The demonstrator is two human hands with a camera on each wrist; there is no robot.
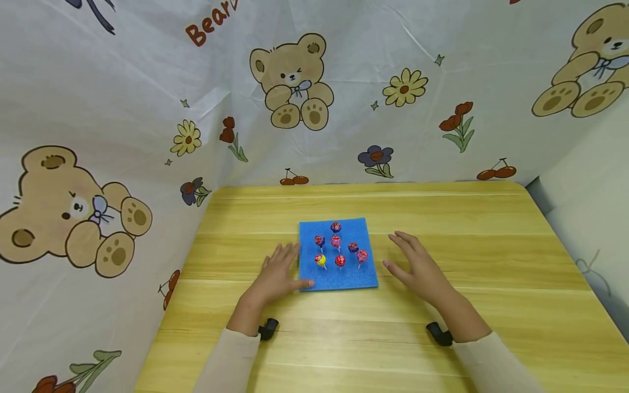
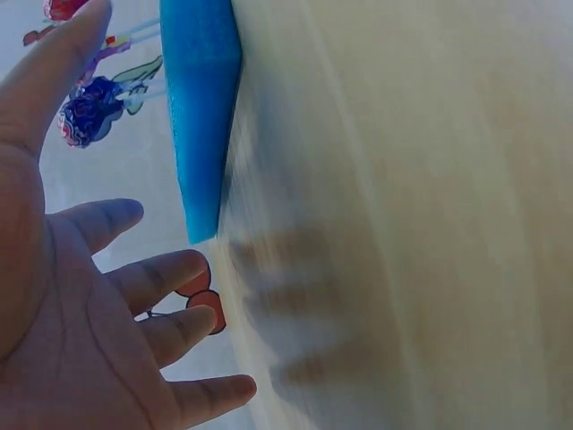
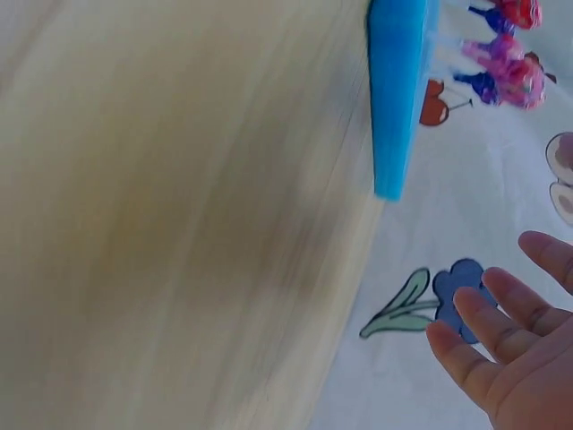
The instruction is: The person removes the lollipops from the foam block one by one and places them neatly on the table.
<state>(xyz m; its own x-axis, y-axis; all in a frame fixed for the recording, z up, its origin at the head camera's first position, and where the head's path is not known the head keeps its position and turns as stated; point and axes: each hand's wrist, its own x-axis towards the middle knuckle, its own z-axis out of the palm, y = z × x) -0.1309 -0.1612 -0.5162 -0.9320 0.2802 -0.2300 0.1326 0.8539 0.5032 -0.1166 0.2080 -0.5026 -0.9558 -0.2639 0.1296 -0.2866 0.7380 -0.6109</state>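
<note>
A blue foam board (image 1: 314,275) lies on the table with several wrapped lollipops standing upright in it on their sticks. One is yellow (image 1: 320,260), another red (image 1: 340,261), and a pink one (image 1: 362,255) stands near the right edge. My left hand (image 1: 277,275) is at the board's left side, fingers spread, its thumb over the front left corner in the head view. In the left wrist view the left palm (image 2: 81,313) faces the board with nothing in it. My right hand (image 1: 417,267) hovers right of the board, apart from it, fingers extended and holding nothing.
The wooden table (image 1: 491,262) extends around the board on all sides. Behind it and to the left hangs a white cloth (image 1: 344,147) printed with bears and flowers. Black wrist camera mounts (image 1: 439,334) sit at both wrists. A thin cable (image 1: 594,267) hangs beyond the right edge.
</note>
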